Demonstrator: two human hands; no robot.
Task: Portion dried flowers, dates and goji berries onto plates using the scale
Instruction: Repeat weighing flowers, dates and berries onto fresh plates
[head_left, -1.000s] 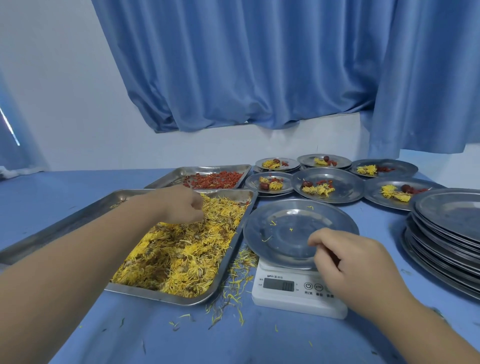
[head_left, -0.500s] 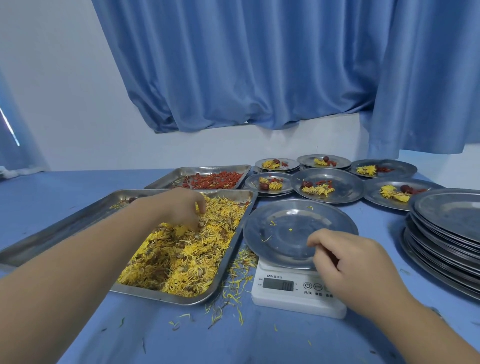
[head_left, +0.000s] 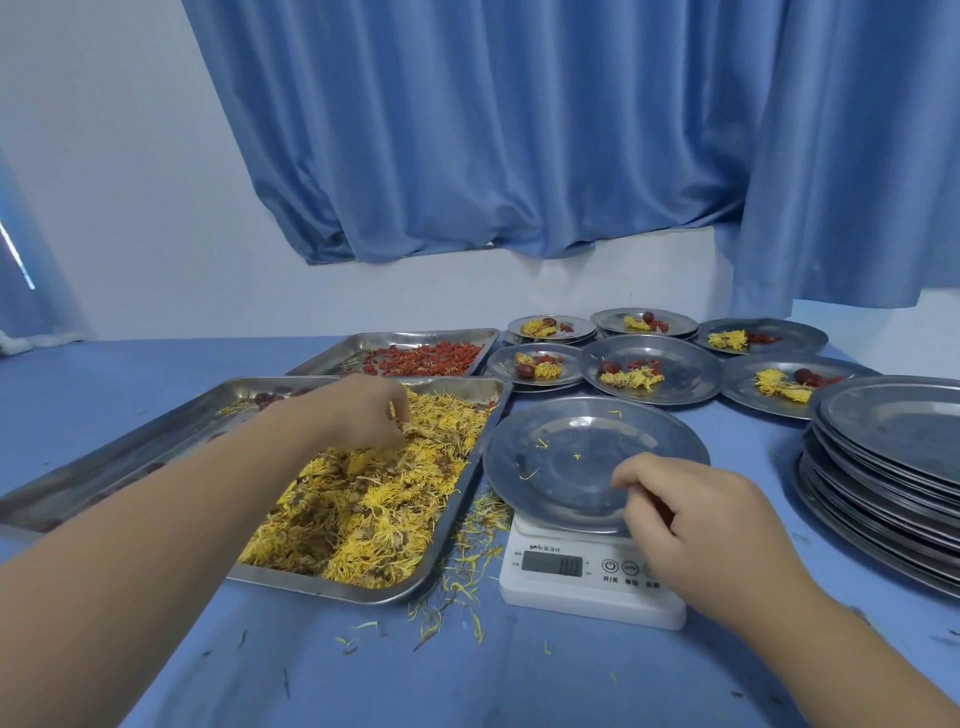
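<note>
Dried flowers (head_left: 363, 509), shaggy yellow, are sitting on six plates (head_left: 685, 387) while the left hand (head_left: 358, 415) grip is pinching more and the right hand (head_left: 711, 525) is seemingly clasping one empty plate (head_left: 571, 467).

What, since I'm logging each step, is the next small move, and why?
Probably the left hand should lift its pinch of dried flowers onto the plate on the scale: its fingers curl into the heap; the plate holds only stray petals, the right hand at its rim.

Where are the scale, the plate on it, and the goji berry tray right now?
scale (head_left: 551, 564), head view, on its grey display.
plate on the scale (head_left: 571, 467), head view, on its bare middle.
goji berry tray (head_left: 363, 344), head view, on its bare left floor.
</note>
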